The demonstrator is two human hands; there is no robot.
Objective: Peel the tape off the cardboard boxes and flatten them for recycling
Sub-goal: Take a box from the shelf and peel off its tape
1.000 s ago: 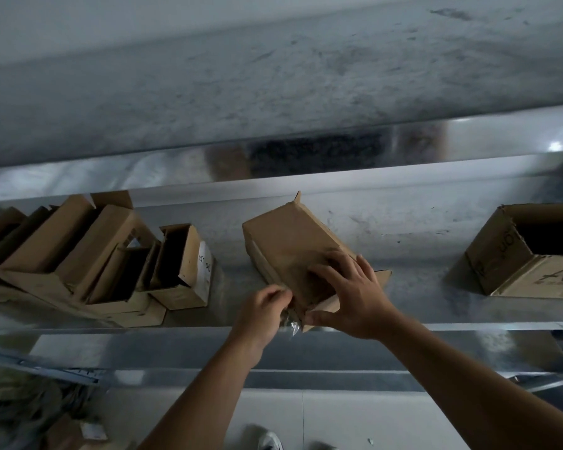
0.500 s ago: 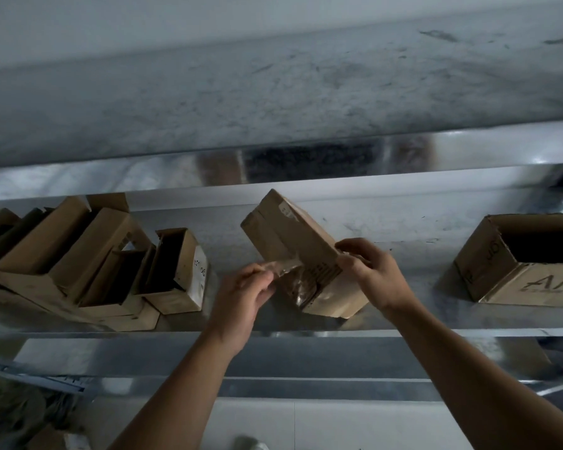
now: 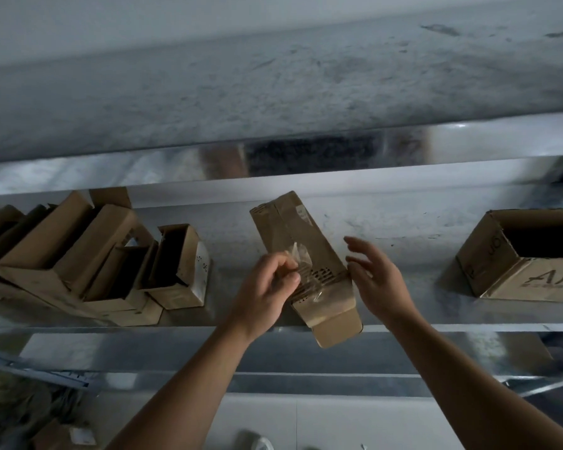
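On the metal shelf (image 3: 403, 228) lies a cardboard box (image 3: 283, 228); the left hand (image 3: 264, 287) pinches clear tape (image 3: 301, 254) lifted off it, the right hand (image 3: 374, 280) hovers just beside, fingers spread

A storeroom or warehouse: a galvanized metal shelf (image 3: 403, 228) against a scuffed concrete wall (image 3: 273, 76), with opened cardboard boxes (image 3: 88, 254) (dimly lit).

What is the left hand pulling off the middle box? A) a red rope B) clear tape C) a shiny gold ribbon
B: the left hand pinches a crinkled strip of clear tape that lifts off the cardboard box.
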